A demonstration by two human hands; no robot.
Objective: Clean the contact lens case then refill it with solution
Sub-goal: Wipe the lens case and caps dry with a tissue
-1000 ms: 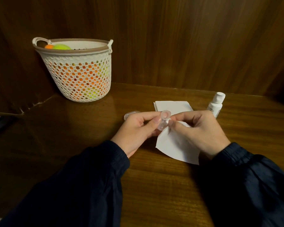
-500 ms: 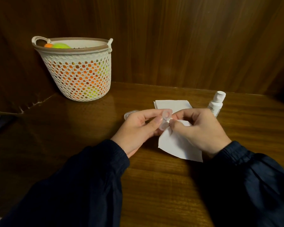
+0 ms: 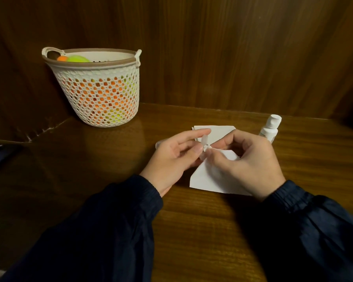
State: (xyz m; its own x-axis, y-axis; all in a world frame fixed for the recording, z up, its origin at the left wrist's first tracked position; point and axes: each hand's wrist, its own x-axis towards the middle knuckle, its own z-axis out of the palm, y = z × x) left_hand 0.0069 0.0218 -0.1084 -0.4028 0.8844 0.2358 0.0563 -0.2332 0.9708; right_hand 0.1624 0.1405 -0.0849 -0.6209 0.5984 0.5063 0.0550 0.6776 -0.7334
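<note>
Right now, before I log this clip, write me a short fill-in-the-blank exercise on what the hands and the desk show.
1. The left hand holds the small clear plastic lens case, and the right hand presses a white ____ into it.
2. The white plastic solution bottle stands to the ____ of both hands.
3. The cream perforated basket holds orange and ____ balls.

Missing words: tissue; right; green

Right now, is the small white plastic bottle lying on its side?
No, the small white plastic bottle stands upright on the wooden table.
</note>
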